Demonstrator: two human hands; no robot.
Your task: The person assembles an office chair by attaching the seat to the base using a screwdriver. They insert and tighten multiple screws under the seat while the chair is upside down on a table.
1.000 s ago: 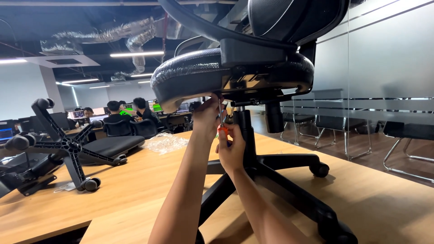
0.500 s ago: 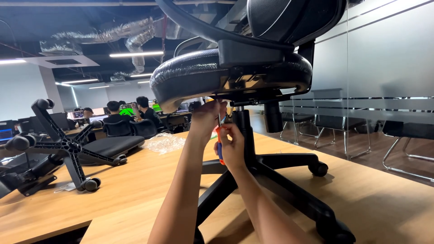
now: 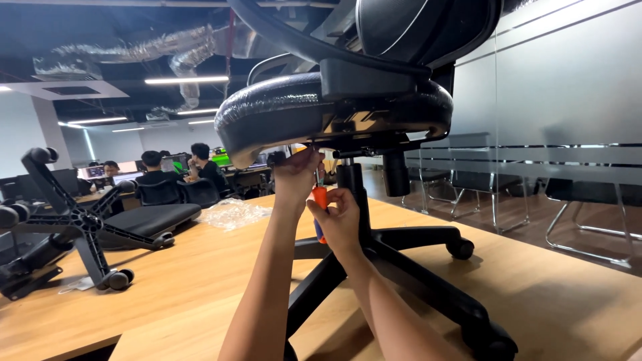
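A black office chair stands on the wooden table [image 3: 200, 287], its plastic-wrapped seat [image 3: 281, 110] above my hands and its star base [image 3: 414, 257] on castors below. My right hand [image 3: 341, 220] grips the orange handle of a screwdriver [image 3: 320, 198] that points up at the underside of the seat. My left hand [image 3: 296, 175] reaches up to the seat's underside by the screwdriver's tip; the fingers are curled there, and what they touch is hidden. The gas column [image 3: 351, 184] rises just right of both hands.
Another chair's star base [image 3: 73, 220] with castors lies tipped on the table's left, beside a loose black seat pad [image 3: 150, 217] and crumpled clear plastic [image 3: 234, 212]. Several people sit at desks with monitors behind. A glass wall and metal-framed chairs [image 3: 575, 200] are to the right.
The camera has shifted slightly. My right hand has turned a little on the screwdriver handle; both hands stay under the seat.
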